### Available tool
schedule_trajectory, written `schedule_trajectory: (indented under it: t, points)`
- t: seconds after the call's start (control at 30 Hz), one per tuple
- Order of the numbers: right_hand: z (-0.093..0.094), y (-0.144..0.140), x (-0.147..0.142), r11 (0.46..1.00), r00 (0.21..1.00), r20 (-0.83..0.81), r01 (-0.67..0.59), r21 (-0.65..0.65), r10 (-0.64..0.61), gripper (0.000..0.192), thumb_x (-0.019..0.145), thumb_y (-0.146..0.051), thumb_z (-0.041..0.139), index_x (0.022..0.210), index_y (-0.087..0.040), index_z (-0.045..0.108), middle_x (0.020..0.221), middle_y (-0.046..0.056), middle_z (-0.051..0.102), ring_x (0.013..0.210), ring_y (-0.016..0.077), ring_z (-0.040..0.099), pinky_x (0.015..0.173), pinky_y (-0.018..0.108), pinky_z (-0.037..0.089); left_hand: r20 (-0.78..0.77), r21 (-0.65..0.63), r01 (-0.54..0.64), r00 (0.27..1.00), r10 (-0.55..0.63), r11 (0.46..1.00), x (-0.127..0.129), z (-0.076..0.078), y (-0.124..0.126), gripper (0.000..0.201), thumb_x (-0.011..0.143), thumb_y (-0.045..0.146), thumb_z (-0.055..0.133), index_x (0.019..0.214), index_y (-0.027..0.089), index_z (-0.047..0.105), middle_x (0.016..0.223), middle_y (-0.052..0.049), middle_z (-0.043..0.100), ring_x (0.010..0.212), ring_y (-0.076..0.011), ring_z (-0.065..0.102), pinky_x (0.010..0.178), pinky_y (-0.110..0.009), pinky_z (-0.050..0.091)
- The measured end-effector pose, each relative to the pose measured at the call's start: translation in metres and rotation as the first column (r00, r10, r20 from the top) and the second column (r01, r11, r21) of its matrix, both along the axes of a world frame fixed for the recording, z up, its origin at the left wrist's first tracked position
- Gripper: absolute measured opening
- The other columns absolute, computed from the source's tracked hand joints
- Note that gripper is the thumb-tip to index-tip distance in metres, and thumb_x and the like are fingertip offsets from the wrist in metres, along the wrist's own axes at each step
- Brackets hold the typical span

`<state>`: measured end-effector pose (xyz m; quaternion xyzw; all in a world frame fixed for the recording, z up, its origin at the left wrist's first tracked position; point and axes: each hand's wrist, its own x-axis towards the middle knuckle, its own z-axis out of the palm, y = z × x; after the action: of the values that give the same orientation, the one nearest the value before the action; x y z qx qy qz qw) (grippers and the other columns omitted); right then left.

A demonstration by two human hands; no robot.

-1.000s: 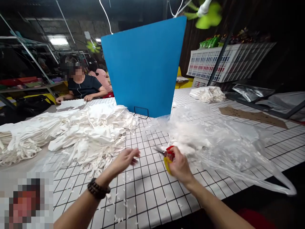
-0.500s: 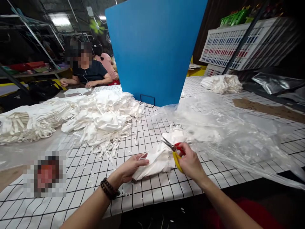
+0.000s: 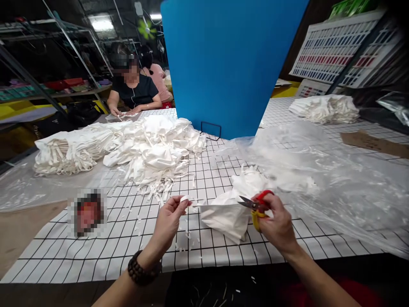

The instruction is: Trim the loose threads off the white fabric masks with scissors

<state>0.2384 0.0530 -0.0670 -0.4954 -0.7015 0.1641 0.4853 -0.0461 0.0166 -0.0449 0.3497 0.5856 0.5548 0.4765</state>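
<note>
My left hand (image 3: 171, 219), with a beaded bracelet on its wrist, pinches the end of a narrow white fabric strap (image 3: 184, 198). The strap seems to run right toward a white cloth piece (image 3: 225, 218), which lies in front of me with its top edge raised. My right hand (image 3: 278, 226) is closed around the handles of scissors (image 3: 255, 206), one red and one yellow. Their blades point left, slightly apart, beside the upper right edge of the cloth. More crumpled white cloth (image 3: 251, 181) lies just behind it.
A heap of white cloth pieces (image 3: 159, 145) and a folded stack (image 3: 67, 151) lie at left. Clear plastic sheeting (image 3: 345, 183) spreads at right. A tall blue board (image 3: 226, 68) stands at the back. White scraps dot the checked tablecloth (image 3: 118, 251). A person (image 3: 134, 94) sits across.
My left hand has drawn up and away from the cloth, now pinching the strap. The scissors have turned to point more level, still in my right hand. My view has shifted left.
</note>
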Motion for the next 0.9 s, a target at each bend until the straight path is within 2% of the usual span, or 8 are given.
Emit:
schedule_trajectory:
  t: [0.1, 0.2, 0.3, 0.4, 0.57, 0.73, 0.8, 0.9]
  points:
    - [-0.01, -0.021, 0.013, 0.995, 0.993, 0.111, 0.023, 0.094, -0.033, 0.017, 0.082, -0.018, 0.059, 0.097, -0.022, 0.051, 0.091, 0.004, 0.063, 0.071, 0.0172, 0.059, 0.065, 0.029, 0.049, 0.055, 0.032, -0.124, 0.991, 0.122, 0.992, -0.002, -0.006, -0.022, 0.038, 0.078, 0.043, 0.069, 0.103, 0.018, 0.055, 0.089, -0.003, 0.067, 0.072, -0.0128, 0.061, 0.073, -0.027, 0.049]
    - [-0.029, -0.038, 0.023, 0.996, 0.953, 0.302, -0.045, 0.083, 0.018, 0.011, 0.084, -0.017, 0.054, 0.093, -0.022, 0.051, 0.079, 0.002, 0.06, 0.065, 0.0176, 0.057, 0.064, 0.03, 0.047, -0.151, -0.15, 0.033, 0.987, -0.056, 0.988, -0.014, -0.017, -0.055, 0.045, 0.081, 0.046, 0.064, 0.113, 0.018, 0.05, 0.08, -0.001, 0.062, 0.063, -0.015, 0.058, 0.065, -0.031, 0.05]
    - [-0.047, -0.049, 0.03, 0.996, 0.917, 0.393, -0.086, 0.012, 0.074, 0.006, 0.087, -0.02, 0.052, 0.092, -0.022, 0.051, 0.076, 0.002, 0.061, 0.065, 0.0189, 0.058, 0.062, 0.03, 0.046, -0.527, -0.284, 0.134, 0.806, -0.271, 0.95, -0.025, -0.017, -0.084, 0.05, 0.079, 0.044, 0.064, 0.121, 0.02, 0.052, 0.093, -0.005, 0.058, 0.072, -0.0195, 0.058, 0.07, -0.037, 0.049]
    - [-0.052, -0.053, 0.033, 0.996, 0.912, 0.401, -0.079, -0.046, 0.09, 0.005, 0.087, -0.021, 0.051, 0.092, -0.023, 0.051, 0.077, 0.002, 0.062, 0.066, 0.0196, 0.059, 0.063, 0.031, 0.046, -0.742, -0.224, 0.104, 0.627, -0.239, 0.969, -0.021, -0.006, -0.089, 0.04, 0.084, 0.044, 0.058, 0.119, 0.024, 0.057, 0.105, -0.007, 0.054, 0.091, -0.0249, 0.057, 0.082, -0.04, 0.046]
    - [-0.045, -0.056, 0.031, 0.985, 0.931, 0.356, -0.02, -0.169, 0.08, 0.01, 0.085, -0.023, 0.053, 0.095, -0.023, 0.051, 0.08, 0.002, 0.063, 0.07, 0.0204, 0.062, 0.066, 0.031, 0.047, -0.679, -0.271, 0.409, 0.561, -0.474, 0.871, 0.005, -0.006, -0.06, 0.029, 0.084, 0.045, 0.06, 0.101, 0.022, 0.064, 0.099, -0.007, 0.057, 0.095, -0.0254, 0.055, 0.081, -0.034, 0.043]
    - [-0.046, -0.057, 0.03, 0.97, 0.948, 0.309, -0.002, -0.242, 0.079, 0.008, 0.085, -0.026, 0.053, 0.092, -0.024, 0.051, 0.078, 0.002, 0.062, 0.07, 0.0209, 0.061, 0.065, 0.032, 0.046, -0.642, -0.315, 0.486, 0.523, -0.561, 0.815, 0.016, -0.017, -0.043, 0.022, 0.079, 0.04, 0.067, 0.083, 0.019, 0.064, 0.093, -0.006, 0.058, 0.088, -0.0239, 0.055, 0.074, -0.031, 0.04]
    - [-0.045, -0.056, 0.029, 0.96, 0.956, 0.281, -0.003, -0.279, 0.084, 0.007, 0.085, -0.028, 0.053, 0.091, -0.024, 0.051, 0.079, 0.002, 0.062, 0.07, 0.0207, 0.061, 0.064, 0.032, 0.047, -0.588, -0.309, 0.513, 0.559, -0.585, 0.801, 0.016, -0.011, -0.043, 0.023, 0.08, 0.042, 0.065, 0.08, 0.019, 0.063, 0.089, -0.005, 0.06, 0.082, -0.0211, 0.055, 0.071, -0.028, 0.04]
    - [-0.036, -0.056, 0.026, 0.926, 0.986, 0.162, 0.026, -0.376, 0.038, 0.013, 0.084, -0.03, 0.057, 0.094, -0.024, 0.052, 0.09, 0.004, 0.064, 0.073, 0.0195, 0.06, 0.066, 0.032, 0.048, -0.296, -0.28, 0.55, 0.73, -0.616, 0.787, 0.018, 0.003, -0.048, 0.028, 0.086, 0.046, 0.06, 0.082, 0.019, 0.057, 0.083, -0.004, 0.065, 0.066, -0.014, 0.051, 0.06, -0.024, 0.037]
